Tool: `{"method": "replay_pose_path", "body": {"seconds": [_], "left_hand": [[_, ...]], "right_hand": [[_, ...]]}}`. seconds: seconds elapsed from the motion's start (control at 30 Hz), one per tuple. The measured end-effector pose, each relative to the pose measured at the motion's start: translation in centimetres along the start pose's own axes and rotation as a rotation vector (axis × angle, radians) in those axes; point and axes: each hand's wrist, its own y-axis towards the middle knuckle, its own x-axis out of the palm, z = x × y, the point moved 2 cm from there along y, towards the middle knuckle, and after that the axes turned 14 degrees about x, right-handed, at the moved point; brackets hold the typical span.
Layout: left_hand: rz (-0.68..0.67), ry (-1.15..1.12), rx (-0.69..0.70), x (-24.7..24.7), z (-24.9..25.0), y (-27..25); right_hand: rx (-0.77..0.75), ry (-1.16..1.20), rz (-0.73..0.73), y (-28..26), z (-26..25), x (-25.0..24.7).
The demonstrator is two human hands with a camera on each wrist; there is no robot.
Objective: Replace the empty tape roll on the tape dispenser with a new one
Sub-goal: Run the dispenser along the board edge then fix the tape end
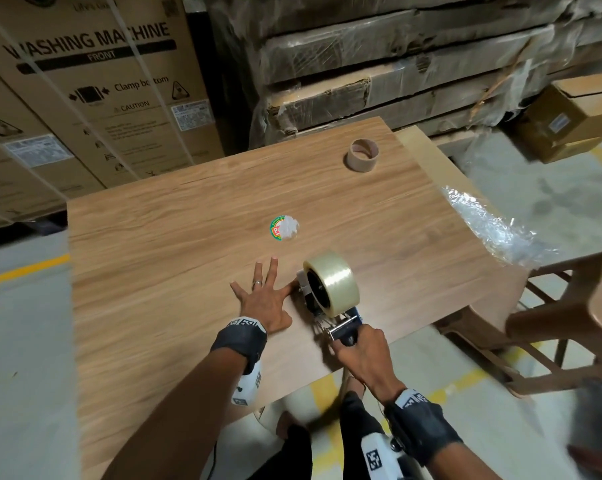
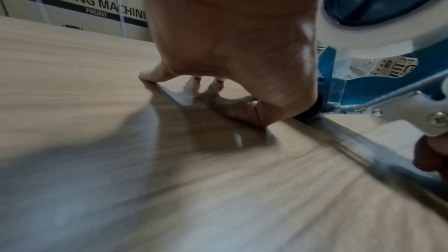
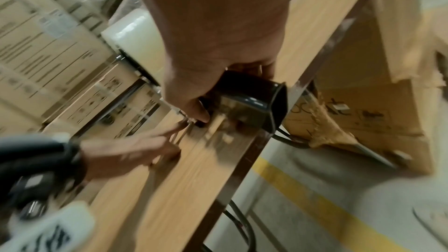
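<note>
A blue tape dispenser [image 1: 322, 308] stands on the wooden table [image 1: 188, 202] near its front edge, with a full clear tape roll [image 1: 332, 280] mounted on it. My right hand [image 1: 360, 348] grips the dispenser's dark handle [image 3: 252, 101]. My left hand [image 1: 263, 296] lies flat on the table just left of the dispenser, fingers spread, index finger touching its front end. The empty brown cardboard core [image 1: 361, 155] stands at the table's far right. In the left wrist view the tape roll [image 2: 363, 33] and blue frame [image 2: 339, 76] sit right of my left hand [image 2: 230, 45].
A round sticker label with a crumpled white scrap [image 1: 285, 228] lies mid-table. Clear plastic wrap [image 1: 493, 230] hangs off the right edge. A brown plastic stool [image 1: 552, 306] stands to the right. Washing machine cartons [image 1: 91, 81] and wrapped stacks [image 1: 396, 64] stand behind the table.
</note>
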Motion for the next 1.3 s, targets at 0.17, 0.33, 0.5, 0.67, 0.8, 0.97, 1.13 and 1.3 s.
{"method": "replay_pose_path", "body": {"seconds": [0.17,0.33,0.5,0.67,0.8,0.97,1.13,1.3], "left_hand": [[0.045,0.008,0.017,1.2,0.3,-0.5],[0.049,-0.015,-0.011,1.3,0.8,-0.4],[0.016,-0.041,-0.039,0.9,0.9,-0.6],[-0.045,-0.069,-0.070,0.6,1.0,-0.4],[-0.061,-0.044,-0.110,0.6,1.1,-0.5],[-0.081,-0.054,-0.108,0.4,1.1,-0.4],[-0.086,-0.063,-0.103,0.4,1.0,-0.5],[-0.066,-0.064,-0.090,0.2,1.2,-0.7]], "right_hand": [[0.006,0.153,-0.181,0.9,0.5,-0.3],[0.065,0.373,-0.512,0.7,-0.3,-0.9],[0.062,0.445,-0.482,0.2,-0.2,-0.7],[0.026,0.344,-0.328,-0.5,-0.3,-0.3],[-0.070,0.213,-0.192,-0.7,-0.4,-0.2],[-0.067,0.195,-0.196,-0.9,-0.3,-0.5],[-0.040,0.216,-0.251,-2.1,1.1,-0.6],[-0.032,0.243,-0.275,-2.8,2.8,-0.4]]}}
